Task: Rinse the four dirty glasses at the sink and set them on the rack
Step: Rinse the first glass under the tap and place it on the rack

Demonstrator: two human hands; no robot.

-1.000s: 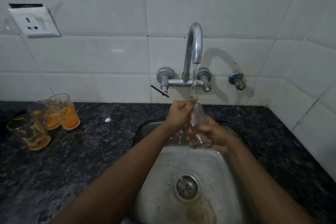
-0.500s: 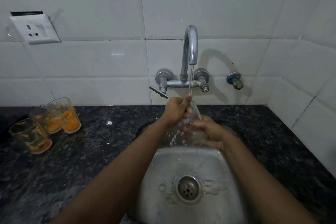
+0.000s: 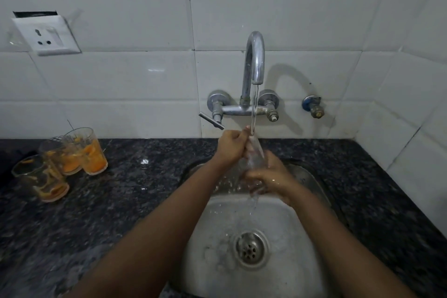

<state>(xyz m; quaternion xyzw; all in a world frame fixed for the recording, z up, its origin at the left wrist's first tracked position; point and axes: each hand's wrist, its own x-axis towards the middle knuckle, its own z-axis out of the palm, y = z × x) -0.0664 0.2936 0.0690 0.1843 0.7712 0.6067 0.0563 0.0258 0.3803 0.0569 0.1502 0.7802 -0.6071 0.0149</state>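
A clear glass (image 3: 256, 156) is tilted under the stream from the chrome tap (image 3: 254, 65), above the steel sink (image 3: 217, 237). My left hand (image 3: 229, 146) grips its upper rim, fingers curled at the mouth. My right hand (image 3: 268, 176) wraps around its lower part. Water spills off the glass into the basin. Three dirty glasses with orange residue (image 3: 82, 152) (image 3: 54, 156) (image 3: 40, 178) stand together on the dark counter at the far left. No rack is in view.
The dark speckled counter (image 3: 133, 201) surrounds the sink. A tap lever (image 3: 211, 121) sticks out just left of my left hand. A small valve (image 3: 313, 106) sits on the white tiled wall, and a socket (image 3: 46, 32) at the upper left. The drain (image 3: 251, 249) lies below.
The glass stays under the stream in both hands with only slight shifts. More water now runs down into the basin around the drain.
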